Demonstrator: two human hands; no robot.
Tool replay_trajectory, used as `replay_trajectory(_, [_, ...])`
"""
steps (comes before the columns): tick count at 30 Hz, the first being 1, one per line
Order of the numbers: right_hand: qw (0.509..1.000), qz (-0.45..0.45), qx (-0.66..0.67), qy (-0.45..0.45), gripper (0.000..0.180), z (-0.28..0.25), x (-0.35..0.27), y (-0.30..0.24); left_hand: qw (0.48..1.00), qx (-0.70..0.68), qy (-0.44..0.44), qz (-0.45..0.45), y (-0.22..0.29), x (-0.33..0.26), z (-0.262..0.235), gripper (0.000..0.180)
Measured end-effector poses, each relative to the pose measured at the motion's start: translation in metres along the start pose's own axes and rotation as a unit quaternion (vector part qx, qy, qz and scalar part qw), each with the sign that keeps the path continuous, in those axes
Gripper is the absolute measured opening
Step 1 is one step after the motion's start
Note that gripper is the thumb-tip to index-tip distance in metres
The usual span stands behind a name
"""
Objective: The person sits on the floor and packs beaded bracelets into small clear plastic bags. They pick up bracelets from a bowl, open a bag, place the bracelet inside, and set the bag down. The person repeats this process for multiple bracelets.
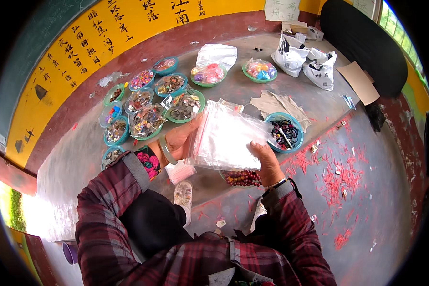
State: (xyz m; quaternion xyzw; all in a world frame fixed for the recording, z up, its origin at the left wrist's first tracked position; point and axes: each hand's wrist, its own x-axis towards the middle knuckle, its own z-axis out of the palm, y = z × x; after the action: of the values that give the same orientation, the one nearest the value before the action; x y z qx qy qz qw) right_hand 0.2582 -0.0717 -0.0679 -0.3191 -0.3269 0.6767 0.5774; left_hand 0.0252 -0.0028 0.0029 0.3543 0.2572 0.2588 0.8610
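Note:
Between my two hands is a stack of clear zip-seal plastic bags (229, 136) with a reddish seal line along the left edge. My left hand (178, 139), a pale bangle at its wrist, grips the stack at that left edge. My right hand (268, 164) pinches the lower right corner, thumb on top. Partly hidden below the bags lies a heap of dark red bead bracelets (243, 178). Another bundle of clear bags with pink edges (180, 171) rests below my left hand. Just beyond my right hand stands a blue basket (300, 138) holding dark cords and a white stick-like item.
Several baskets of small trinkets (148, 120) crowd the raised grey platform on the left. Farther back are two baskets of bagged colourful pieces (260, 70) and white plastic bags (290, 55). A crumpled beige cloth (283, 107) lies behind the blue basket. Red paper scraps (341, 181) litter the floor at right.

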Motion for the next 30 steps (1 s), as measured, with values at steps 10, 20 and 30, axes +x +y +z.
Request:
replay_trajectory(10, [0.998,0.051,0.035,0.008,0.043,-0.011,0.011,0.015,1.0,-0.025,-0.011,-0.014,-0.004,0.002,-0.011,0.059])
replay_trajectory(20, [0.998,0.047,0.045,0.008,0.043,-0.002,0.007,0.012,0.998,0.029,0.032,-0.038,-0.015,0.006,-0.033,0.045])
replay_trajectory(30, [0.999,0.005,0.034,0.042,0.025,-0.006,0.014,0.019,0.993,0.055,0.081,-0.06,-0.014,0.009,-0.048,0.04])
